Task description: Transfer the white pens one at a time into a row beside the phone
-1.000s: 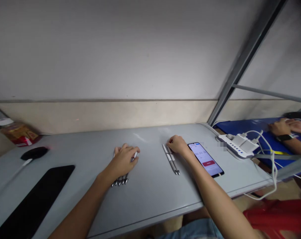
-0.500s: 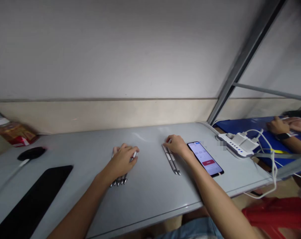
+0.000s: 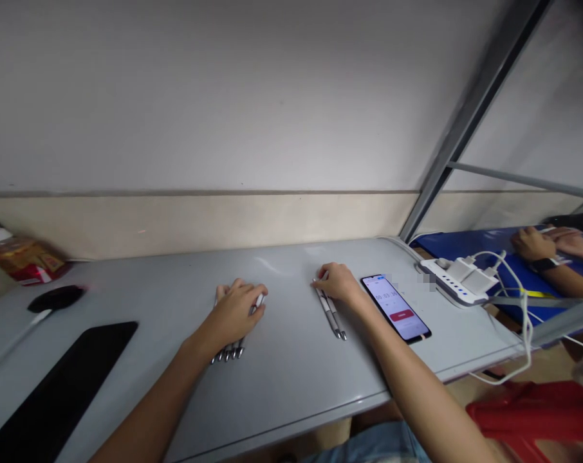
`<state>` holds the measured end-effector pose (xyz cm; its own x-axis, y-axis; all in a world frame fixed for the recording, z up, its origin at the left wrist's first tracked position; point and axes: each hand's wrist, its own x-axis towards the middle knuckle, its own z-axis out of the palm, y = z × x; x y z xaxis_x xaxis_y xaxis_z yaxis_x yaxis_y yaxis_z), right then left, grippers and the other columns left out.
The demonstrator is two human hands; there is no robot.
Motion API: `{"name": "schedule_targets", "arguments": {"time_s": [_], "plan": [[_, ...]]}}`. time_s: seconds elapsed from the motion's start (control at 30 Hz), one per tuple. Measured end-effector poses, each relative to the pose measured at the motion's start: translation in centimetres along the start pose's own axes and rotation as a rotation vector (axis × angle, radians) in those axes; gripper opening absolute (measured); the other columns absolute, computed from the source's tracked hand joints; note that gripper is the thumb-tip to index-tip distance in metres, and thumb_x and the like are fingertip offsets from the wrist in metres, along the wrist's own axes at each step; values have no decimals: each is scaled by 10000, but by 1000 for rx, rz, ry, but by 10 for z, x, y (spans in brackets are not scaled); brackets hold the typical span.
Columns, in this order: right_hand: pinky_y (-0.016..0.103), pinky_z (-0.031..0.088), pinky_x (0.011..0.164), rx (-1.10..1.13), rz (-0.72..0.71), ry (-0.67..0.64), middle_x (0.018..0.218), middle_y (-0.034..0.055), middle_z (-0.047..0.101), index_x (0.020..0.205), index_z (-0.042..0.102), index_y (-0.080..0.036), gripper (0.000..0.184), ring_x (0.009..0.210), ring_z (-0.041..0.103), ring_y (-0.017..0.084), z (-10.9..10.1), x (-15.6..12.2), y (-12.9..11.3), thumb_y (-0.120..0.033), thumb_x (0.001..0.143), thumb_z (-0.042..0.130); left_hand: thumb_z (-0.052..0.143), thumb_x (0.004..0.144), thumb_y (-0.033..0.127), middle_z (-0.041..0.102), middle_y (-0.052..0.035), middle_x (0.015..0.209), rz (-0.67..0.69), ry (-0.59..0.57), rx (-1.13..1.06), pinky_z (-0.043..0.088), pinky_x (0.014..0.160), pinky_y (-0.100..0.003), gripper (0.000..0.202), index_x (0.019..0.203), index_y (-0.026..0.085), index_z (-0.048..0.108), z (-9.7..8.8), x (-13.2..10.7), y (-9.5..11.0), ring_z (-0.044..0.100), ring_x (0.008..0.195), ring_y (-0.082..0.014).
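Left hand point(image 3: 236, 315): palm down and curled around the row of pens point(image 3: 234, 351), thumb at one side and fingers over the top; one white end shows by the thumb.
Right hand point(image 3: 338, 283): fingers bent down at the far ends of the pair of pens point(image 3: 333, 316); the back of the hand hides the contact, so I cannot tell whether they pinch or merely rest.
Silver tips: all point toward the person; at least five stick out below the left palm, two lie side by side below the right.
Pen handling: probably light and stiff, hard to break, with smooth round barrels that could roll or slide over one another.
Where to hold: mid-barrel for a single pen; for several, pressure from both outer sides should keep them level.
Phone point(image 3: 395, 308): face up just beside the right forearm, its lit screen showing digits and a red button.
Grey table point(image 3: 282, 392): bears both groups of pens, well apart from each other.
Left end: a black mat point(image 3: 69, 379), a black mouse-like object point(image 3: 56, 298) and a tilted jar point(image 3: 25, 259).
Right end: a power strip point(image 3: 458, 283) with white plugs; beyond it, another person's hands point(image 3: 535, 244) over a blue surface point(image 3: 443, 246).
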<state>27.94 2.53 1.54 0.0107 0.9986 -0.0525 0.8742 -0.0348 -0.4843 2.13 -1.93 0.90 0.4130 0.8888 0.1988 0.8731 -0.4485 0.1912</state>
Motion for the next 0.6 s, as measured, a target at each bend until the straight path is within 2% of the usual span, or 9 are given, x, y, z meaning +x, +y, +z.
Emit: {"name": "schedule_targets", "arguments": {"time_s": [0.27,0.37,0.43,0.5,0.6], "plan": [[256,387,593,-59,18,33,848,90,690,906,694,-189,274,758,626,204,-4,-2,-1,-373,704,684,507,764,227,615,-16,741,-25,-25,-7,271,774,-365,271,1022,247,588,-5,-2,6,523,899,-241],[269,399,657,-49,-35,107,900,95,673,942,689,-184,268,813,611,206,-4,-3,-3,-371,753,653,494,754,198,617,-13,760,-26,-15,-3,288,790,-374,265,1000,239,585,-6,-1,9,537,894,-236],[280,410,727,5,-173,166,945,93,653,971,681,-178,238,849,592,193,-2,-6,-6,-326,791,629,494,755,198,619,-5,760,-40,-6,-36,308,792,-375,223,956,231,587,-8,1,12,548,864,-223],[294,411,810,93,-393,188,988,82,634,1027,665,-185,244,909,569,186,1,-10,-11,-277,804,633,505,761,210,623,3,757,-63,11,-127,341,786,-362,185,925,221,590,-9,2,15,561,831,-203],[313,406,877,235,-741,121,1123,81,600,1181,599,-228,397,1055,519,196,5,-20,-22,-296,796,673,512,798,259,644,-4,809,-56,59,-355,407,762,-318,173,938,211,601,-10,4,19,583,820,-175]]}}
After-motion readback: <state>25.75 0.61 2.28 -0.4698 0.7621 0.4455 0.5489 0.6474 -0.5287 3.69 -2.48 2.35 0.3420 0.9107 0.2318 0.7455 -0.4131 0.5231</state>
